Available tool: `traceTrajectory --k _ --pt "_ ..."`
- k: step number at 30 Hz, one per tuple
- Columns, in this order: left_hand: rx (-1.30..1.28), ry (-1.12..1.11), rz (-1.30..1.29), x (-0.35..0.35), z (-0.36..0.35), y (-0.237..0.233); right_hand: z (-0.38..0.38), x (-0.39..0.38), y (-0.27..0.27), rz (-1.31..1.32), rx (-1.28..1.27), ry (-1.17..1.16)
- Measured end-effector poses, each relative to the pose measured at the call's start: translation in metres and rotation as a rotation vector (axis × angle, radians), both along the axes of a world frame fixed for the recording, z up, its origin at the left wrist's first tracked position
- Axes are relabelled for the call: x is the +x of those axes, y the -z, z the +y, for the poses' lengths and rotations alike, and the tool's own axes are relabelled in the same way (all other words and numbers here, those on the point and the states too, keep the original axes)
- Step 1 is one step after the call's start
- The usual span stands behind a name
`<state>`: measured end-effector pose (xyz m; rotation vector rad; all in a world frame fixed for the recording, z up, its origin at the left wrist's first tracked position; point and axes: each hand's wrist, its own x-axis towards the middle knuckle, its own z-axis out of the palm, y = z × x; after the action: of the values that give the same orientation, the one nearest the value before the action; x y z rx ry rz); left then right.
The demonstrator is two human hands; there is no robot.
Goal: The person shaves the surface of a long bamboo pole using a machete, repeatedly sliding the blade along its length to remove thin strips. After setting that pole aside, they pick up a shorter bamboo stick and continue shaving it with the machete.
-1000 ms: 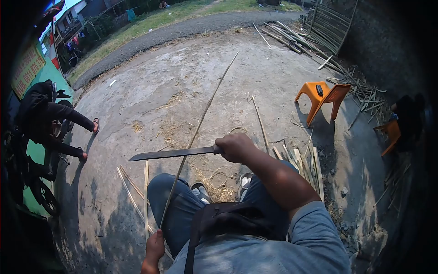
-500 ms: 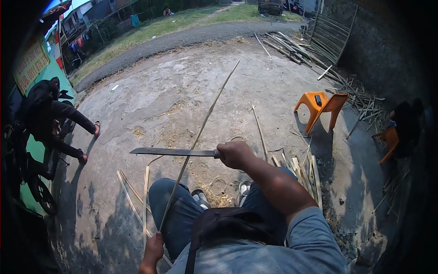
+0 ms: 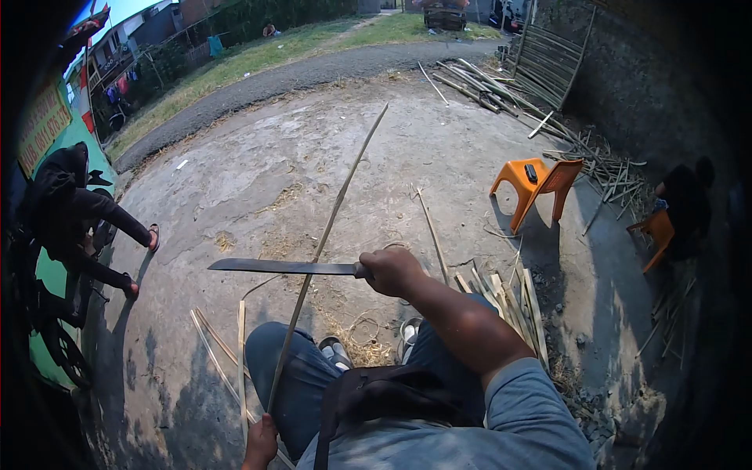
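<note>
My right hand [image 3: 390, 271] is closed round the handle of a long machete [image 3: 282, 267], its blade level and pointing left. The blade crosses a long thin bamboo strip [image 3: 338, 205] near its middle. At the strip's lower end, beside my left knee, my left hand [image 3: 262, 440] is closed on it. From there the strip slants up and to the right, away from me. Split bamboo pieces [image 3: 241, 352] lie by my left leg, and more cut pieces [image 3: 534, 317] are bunched beyond my right knee.
An orange chair [image 3: 523, 177] with a dark object on its seat stands at the right. Bamboo poles [image 3: 489, 88] and scraps lie by the wall. One person [image 3: 70, 204] is beside a motorbike at the left; another person [image 3: 689, 205] is at the far right.
The whole view has shifted slightly, moving the surroundings left in the frame. Both hands keep their hold, and the machete still crosses the strip at nearly the same place.
</note>
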<state>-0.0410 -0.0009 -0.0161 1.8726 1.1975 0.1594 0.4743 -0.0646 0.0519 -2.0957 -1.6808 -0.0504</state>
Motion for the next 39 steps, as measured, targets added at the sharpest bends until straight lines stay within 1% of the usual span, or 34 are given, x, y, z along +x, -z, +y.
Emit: traceTrajectory --k 2,5,6,9,10,13,17,20,23,24,27,28,31,34,37,38,39 --pt "0.027 0.005 0.016 0.001 0.000 0.003 -0.003 -0.008 0.004 -0.018 -0.008 -0.056" --pt "0.053 0.010 0.043 0.005 0.000 -0.002 -0.003 -0.019 -0.005 -0.204 -0.096 -0.148" --pt "0.064 0.007 0.040 0.004 0.000 -0.003 -0.001 -0.015 0.001 -0.218 -0.086 -0.148" --pt "0.100 0.002 0.052 0.000 -0.003 0.000 0.004 0.014 0.007 -0.070 -0.023 0.052" --pt "0.118 0.008 0.053 0.002 -0.002 0.001 0.004 0.023 0.006 0.015 -0.027 0.146" --pt "0.040 -0.020 0.052 0.008 -0.002 -0.010 0.004 0.022 0.001 -0.004 -0.064 0.173" --pt "0.036 -0.005 0.039 0.002 -0.001 -0.003 -0.006 0.008 0.001 -0.059 0.018 0.074" --pt "0.018 -0.006 0.055 0.009 -0.002 -0.009 -0.008 -0.005 -0.004 -0.210 0.005 -0.101" --pt "0.068 0.020 0.038 0.004 0.001 -0.002 0.000 0.005 0.011 -0.339 0.098 -0.168" --pt "0.058 0.020 0.043 0.002 0.001 -0.001 -0.003 0.011 0.006 -0.315 0.124 -0.086" --pt "0.018 -0.001 0.067 0.000 0.004 0.003 0.006 0.040 0.015 -0.006 0.121 0.213" --pt "0.018 0.001 0.072 0.000 0.004 0.002 0.006 0.041 0.016 -0.024 0.070 0.216" --pt "0.017 0.003 0.071 -0.001 0.008 0.001 0.004 0.034 0.012 -0.016 0.076 0.189" --pt "-0.004 -0.010 0.070 -0.003 0.006 0.002 -0.002 0.024 0.012 -0.077 0.118 0.070" --pt "-0.001 -0.006 0.079 0.003 0.005 0.000 -0.005 0.007 0.004 -0.240 0.072 -0.105" --pt "0.018 0.000 0.062 0.003 0.005 0.000 -0.003 0.004 0.006 -0.273 0.116 -0.148" --pt "0.038 0.002 0.046 0.003 0.005 0.000 -0.002 0.006 0.006 -0.279 0.121 -0.115"
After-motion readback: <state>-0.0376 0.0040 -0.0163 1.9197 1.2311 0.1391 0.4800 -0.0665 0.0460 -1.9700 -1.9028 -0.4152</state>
